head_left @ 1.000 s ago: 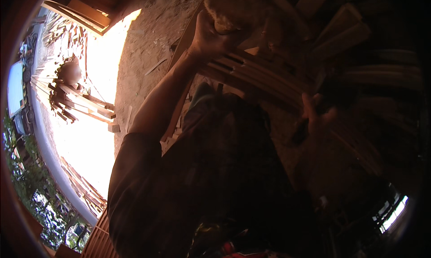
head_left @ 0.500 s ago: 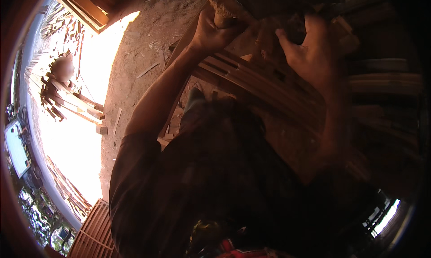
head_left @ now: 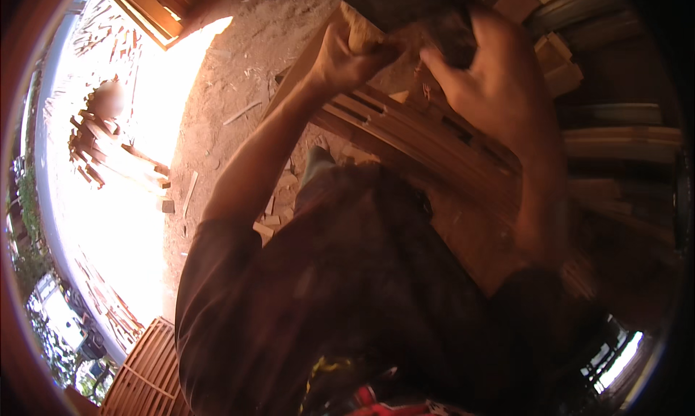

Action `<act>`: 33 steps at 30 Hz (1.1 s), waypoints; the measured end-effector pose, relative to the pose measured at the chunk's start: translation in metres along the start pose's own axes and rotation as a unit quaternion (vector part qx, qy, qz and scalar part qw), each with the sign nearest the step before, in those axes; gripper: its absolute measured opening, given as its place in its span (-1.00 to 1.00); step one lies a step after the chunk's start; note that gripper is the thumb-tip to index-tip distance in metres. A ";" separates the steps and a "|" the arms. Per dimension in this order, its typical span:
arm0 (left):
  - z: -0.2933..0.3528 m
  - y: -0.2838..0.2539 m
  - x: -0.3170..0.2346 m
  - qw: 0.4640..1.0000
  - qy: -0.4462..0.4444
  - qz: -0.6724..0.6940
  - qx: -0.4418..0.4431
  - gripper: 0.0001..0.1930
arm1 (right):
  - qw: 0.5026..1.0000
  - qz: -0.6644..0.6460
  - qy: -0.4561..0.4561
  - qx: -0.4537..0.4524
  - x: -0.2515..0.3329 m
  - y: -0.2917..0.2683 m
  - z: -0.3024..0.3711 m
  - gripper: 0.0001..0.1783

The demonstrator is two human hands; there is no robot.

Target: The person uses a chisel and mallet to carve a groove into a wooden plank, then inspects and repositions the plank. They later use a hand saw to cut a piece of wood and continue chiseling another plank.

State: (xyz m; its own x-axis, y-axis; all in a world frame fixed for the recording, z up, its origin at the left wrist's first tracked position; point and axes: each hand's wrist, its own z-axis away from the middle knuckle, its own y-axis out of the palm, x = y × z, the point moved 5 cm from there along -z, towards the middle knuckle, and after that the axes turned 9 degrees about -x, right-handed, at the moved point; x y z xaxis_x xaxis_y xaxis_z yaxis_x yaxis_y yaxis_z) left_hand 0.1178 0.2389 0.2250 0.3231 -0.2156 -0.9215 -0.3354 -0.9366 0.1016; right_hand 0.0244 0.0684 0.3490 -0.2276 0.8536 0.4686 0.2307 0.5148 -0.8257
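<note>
At the top centre, my left hand (head_left: 346, 65) is closed round a light-brown piece that looks like wood (head_left: 363, 34). Its far end disappears under a large dark object (head_left: 405, 2), whose kind I cannot make out in the shade. My right hand (head_left: 492, 79) is just right of that object, thumb stretched out and apart from the fingers. Darkness hides the fingertips, so whether they touch the object does not show. Below both hands lie long slotted wooden pieces (head_left: 413, 126), side by side on a slant.
Stacked boards (head_left: 615, 137) fill the right side, with wooden blocks (head_left: 557, 65) nearer. Offcuts (head_left: 264, 228) litter the dirt floor (head_left: 232, 76). A slatted wooden panel (head_left: 148, 372) stands at the lower left. Bright sunlight falls on a wood pile (head_left: 90, 144) on the left.
My right hand has shifted slightly left and up, its thumb closer to my left hand. My left hand still grips the light-brown piece; the dark object above covers more of its fuzzy end.
</note>
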 end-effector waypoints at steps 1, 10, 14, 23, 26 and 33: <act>0.007 -0.006 -0.001 1.000 -0.001 -0.009 0.013 -0.86 | 0.998 -0.065 0.006 -0.003 -0.014 0.000 0.011 -0.74; 0.024 -0.141 0.047 0.910 -0.138 0.184 -0.345 -0.67 | 0.924 -0.127 0.357 -0.050 -0.108 0.012 0.142 -0.68; 0.007 -0.125 0.043 0.927 -0.147 0.197 -0.284 -0.69 | 0.817 -0.246 0.517 -0.061 -0.132 0.038 0.207 -0.68; -0.002 -0.040 -0.038 0.967 0.252 -0.020 -0.039 -0.71 | 0.780 -0.273 0.555 -0.092 -0.135 0.050 0.233 -0.66; -0.009 -0.051 -0.045 0.979 0.188 -0.028 -0.068 -0.91 | 0.775 -0.290 0.553 -0.097 -0.133 0.051 0.233 -0.65; 0.005 -0.038 -0.022 0.985 -0.042 -0.031 -0.166 -0.74 | 0.786 -0.332 0.517 -0.072 -0.141 0.064 0.220 -0.68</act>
State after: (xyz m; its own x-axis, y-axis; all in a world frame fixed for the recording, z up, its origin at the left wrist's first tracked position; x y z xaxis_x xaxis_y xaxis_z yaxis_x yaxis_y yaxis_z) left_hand 0.1185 0.2804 0.2393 0.2544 -0.1444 -0.9563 -0.0057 -0.9890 0.1478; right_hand -0.1365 -0.0359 0.1610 0.5292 -0.0356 0.8477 0.5076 0.8139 -0.2827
